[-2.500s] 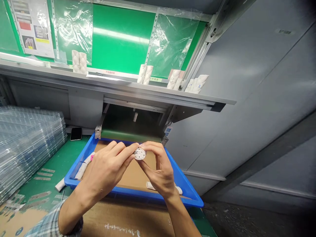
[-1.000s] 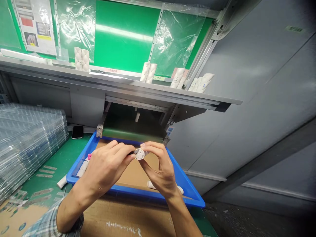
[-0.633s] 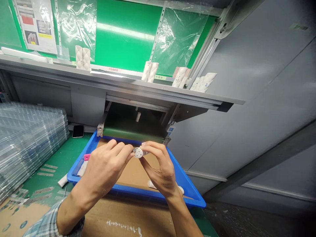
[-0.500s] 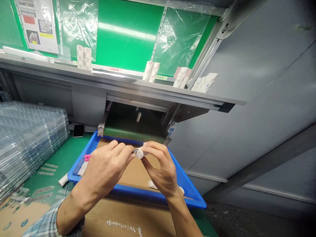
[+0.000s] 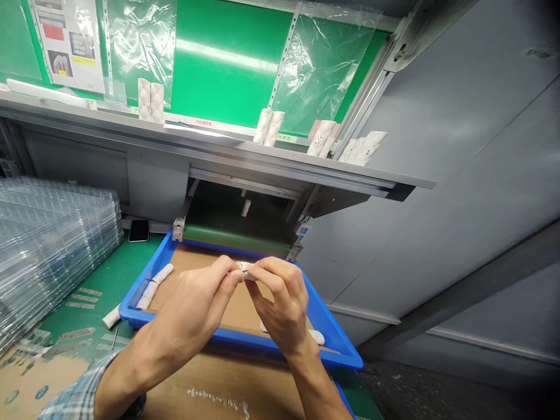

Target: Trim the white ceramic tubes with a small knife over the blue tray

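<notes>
A plaid shirt sleeve point(image 5: 83, 391) covers my left forearm; from this distant seat I make out checks of pale blue and white crossed by darker grey lines, with the cloth creased and loose. It stops short of the wrist, where the cuff's underside point(image 5: 135, 407) looks much darker, and the left hand point(image 5: 188, 303) is ungloved. My right hand point(image 5: 282, 297) is ungloved too, and the right forearm point(image 5: 312, 382) is uncovered as far as my view reaches.

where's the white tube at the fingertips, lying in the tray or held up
Held up: the right hand grips the white tube, left hand against it.
</notes>
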Tool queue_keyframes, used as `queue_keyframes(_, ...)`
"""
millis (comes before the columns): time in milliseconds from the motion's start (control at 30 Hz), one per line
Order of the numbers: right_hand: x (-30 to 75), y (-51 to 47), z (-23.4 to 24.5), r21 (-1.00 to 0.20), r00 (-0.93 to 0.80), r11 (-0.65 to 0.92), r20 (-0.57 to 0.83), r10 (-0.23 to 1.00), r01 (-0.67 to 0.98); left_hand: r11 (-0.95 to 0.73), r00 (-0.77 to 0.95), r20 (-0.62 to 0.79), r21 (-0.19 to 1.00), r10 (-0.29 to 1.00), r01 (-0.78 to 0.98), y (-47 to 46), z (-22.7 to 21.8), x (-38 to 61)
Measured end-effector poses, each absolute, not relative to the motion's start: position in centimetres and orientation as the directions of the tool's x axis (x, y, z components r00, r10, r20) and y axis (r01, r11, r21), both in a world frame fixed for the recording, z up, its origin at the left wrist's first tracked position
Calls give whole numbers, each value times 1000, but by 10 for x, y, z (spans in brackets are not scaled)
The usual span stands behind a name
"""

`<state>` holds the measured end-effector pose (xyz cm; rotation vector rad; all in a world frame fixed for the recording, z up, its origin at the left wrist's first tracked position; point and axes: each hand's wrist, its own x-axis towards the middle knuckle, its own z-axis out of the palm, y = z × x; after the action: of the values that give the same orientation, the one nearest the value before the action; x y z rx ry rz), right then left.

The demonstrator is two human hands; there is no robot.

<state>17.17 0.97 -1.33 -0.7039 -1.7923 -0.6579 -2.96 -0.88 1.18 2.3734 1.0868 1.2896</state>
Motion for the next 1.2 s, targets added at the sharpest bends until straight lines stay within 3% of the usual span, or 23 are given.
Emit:
queue_keyframes(167, 165, 8, -16, -194, -135, 807, 938, 319, 558, -661, 273, 603, 659, 750, 359, -3, 12, -35)
queue_keyframes(300, 166, 6, -20, -304, -121, 858, 916, 383, 414, -613, 367, 514, 753, 775, 239, 3, 9, -32)
queue_keyframes(500, 166, 3, -19, -226, -224, 883, 914, 338, 411, -457, 401, 397, 887, 826, 61, 6, 12, -32)
queue_keyframes(667, 166, 1, -17, -264, -208, 873, 905, 372, 410, -398, 440, 380, 916, 814, -55, 5, 16, -33)
queue_keyframes(933, 168, -6, -10, -184, -276, 873, 902, 333, 451, -430, 422, 379, 902, 824, 29, 4, 15, -33)
queue_keyframes(1200, 170, -7, -8, -209, -295, 877, 887, 356, 432, -426, 426, 372, 904, 824, 35, 2, 19, -34)
